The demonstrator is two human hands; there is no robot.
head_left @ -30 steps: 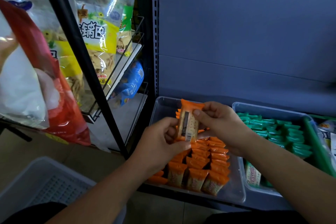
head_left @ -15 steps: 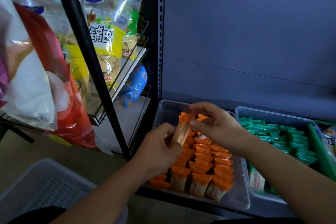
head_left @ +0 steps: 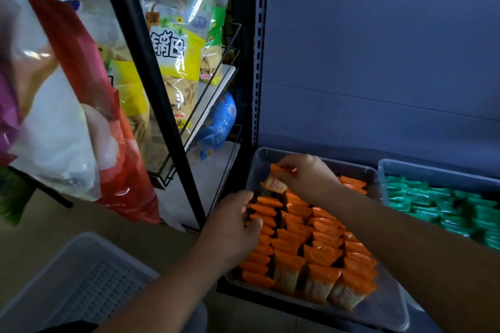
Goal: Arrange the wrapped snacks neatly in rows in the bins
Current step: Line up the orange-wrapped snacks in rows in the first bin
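A clear plastic bin (head_left: 389, 316) on the low shelf holds several orange wrapped snacks (head_left: 311, 246) standing in rows. My right hand (head_left: 308, 175) pinches one orange snack (head_left: 276, 182) over the bin's back left corner, just above the rows. My left hand (head_left: 232, 227) is at the left row, its fingers curled against the snack tops there. A second clear bin (head_left: 433, 170) to the right holds rows of green wrapped snacks (head_left: 443, 205).
A black wire rack (head_left: 151, 83) with large hanging snack bags (head_left: 173, 56) stands to the left. A red and white bag (head_left: 81, 116) hangs close to the camera. A grey plastic basket (head_left: 81, 284) sits on the floor at lower left. The shelf's grey back panel (head_left: 378, 62) rises behind the bins.
My right hand carried the orange snack from mid-air down and back toward the bin's far left corner. My left hand let go of it and dropped onto the left row.
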